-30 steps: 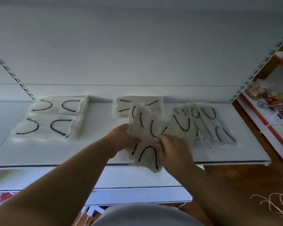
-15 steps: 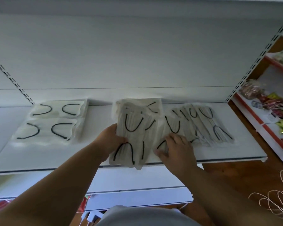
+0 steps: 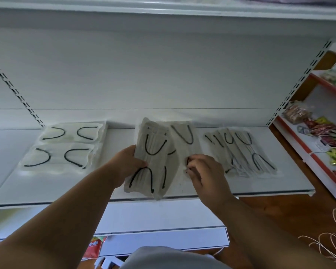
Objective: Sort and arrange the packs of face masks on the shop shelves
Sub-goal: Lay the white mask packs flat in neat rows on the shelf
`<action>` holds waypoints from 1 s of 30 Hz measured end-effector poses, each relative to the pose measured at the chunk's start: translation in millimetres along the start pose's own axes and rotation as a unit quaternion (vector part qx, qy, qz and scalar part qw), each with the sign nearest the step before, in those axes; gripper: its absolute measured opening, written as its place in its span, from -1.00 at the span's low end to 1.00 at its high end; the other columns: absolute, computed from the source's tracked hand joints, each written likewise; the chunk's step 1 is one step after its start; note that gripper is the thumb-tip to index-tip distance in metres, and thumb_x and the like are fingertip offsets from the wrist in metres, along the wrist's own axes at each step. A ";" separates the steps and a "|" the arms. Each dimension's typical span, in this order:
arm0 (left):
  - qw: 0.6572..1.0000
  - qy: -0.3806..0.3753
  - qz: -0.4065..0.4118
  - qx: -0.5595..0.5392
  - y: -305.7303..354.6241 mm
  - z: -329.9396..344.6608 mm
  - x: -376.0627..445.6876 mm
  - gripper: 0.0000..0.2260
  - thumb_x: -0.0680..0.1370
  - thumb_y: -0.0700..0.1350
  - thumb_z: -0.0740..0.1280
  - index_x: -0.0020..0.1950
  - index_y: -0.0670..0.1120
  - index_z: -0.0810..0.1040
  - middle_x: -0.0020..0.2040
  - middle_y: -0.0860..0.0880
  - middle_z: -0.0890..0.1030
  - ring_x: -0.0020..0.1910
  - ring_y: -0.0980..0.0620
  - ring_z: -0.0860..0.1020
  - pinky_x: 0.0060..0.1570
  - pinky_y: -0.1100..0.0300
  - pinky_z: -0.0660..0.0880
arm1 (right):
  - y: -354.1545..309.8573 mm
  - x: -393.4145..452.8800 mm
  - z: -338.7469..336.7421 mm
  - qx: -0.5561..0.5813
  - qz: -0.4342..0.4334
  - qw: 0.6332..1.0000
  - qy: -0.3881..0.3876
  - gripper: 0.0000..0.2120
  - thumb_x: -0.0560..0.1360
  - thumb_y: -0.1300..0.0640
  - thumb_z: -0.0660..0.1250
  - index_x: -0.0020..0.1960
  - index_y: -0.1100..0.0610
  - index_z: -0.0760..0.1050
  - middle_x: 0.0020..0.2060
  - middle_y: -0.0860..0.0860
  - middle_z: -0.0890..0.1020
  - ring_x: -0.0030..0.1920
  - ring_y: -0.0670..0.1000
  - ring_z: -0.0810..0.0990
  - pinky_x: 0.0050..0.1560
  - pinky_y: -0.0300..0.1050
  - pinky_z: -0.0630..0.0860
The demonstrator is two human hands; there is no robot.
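Left hand grips mask pack at left edge, long axis front-to-back; right hand pinches neighbouring pack just right.

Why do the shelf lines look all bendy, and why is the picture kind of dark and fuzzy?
Head view: the wide lens bows the shelf edge and splays the slotted uprights; light is dim and bluish, with no hard shadows or glare; the left hand, right hand and the mask packs they hold look slightly soft; the snack packets at far right smear.
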State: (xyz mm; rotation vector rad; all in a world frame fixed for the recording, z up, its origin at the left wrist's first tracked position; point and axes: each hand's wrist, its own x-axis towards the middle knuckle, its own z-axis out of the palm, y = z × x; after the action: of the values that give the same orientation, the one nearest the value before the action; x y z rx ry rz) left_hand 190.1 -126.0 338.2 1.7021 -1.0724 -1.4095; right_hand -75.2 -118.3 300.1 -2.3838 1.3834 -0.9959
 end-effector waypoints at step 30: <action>0.996 -0.035 -0.042 0.076 35.1 -29.0 9.1 -0.67 0.48 -0.36 0.31 0.17 -0.06 0.59 0.12 -0.19 0.64 0.12 -0.24 0.60 0.17 -0.22 0.56 | -1.3 97.5 -48.7 0.032 0.132 0.968 -0.210 -0.71 0.45 0.20 0.44 -0.26 -0.03 0.35 -0.34 -0.13 0.44 -0.27 -0.04 0.44 -0.28 -0.16 0.33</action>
State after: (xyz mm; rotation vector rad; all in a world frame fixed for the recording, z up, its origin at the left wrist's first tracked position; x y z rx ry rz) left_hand 213.1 -149.6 370.8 1.8367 -1.1861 -1.4828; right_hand -73.5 -191.4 380.8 -2.1256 1.4233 -0.4264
